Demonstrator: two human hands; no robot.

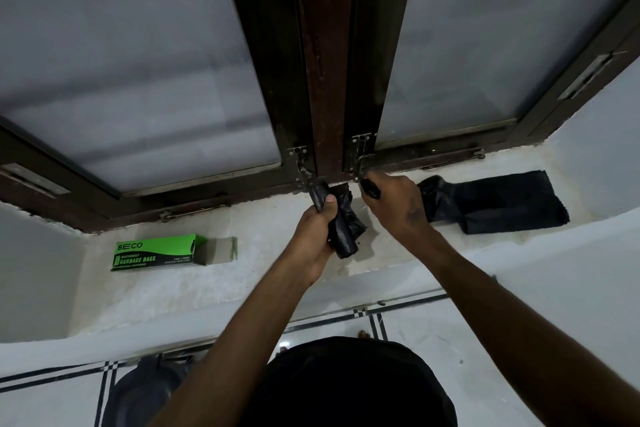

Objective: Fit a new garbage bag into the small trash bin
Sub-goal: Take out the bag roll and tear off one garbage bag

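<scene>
Over the white window sill (263, 270) my left hand (313, 236) grips a black roll of garbage bags (343, 236), thumb pressed on its top. My right hand (393, 204) pinches a black end of bag plastic (370, 189) pulled away from the roll to the right. A second black bag (495, 201) lies flat on the sill at the right. The green garbage bag box (156, 253) lies on the sill at the left, its right end open. A dark round shape, possibly the small trash bin (145, 392), stands on the floor at the lower left, partly hidden by my arm.
A dark wooden window frame (325, 80) with frosted panes rises right behind my hands, with metal latches (299, 163) at its base. White floor tiles with black lines (415, 340) lie below the sill. My dark-clothed body fills the bottom middle.
</scene>
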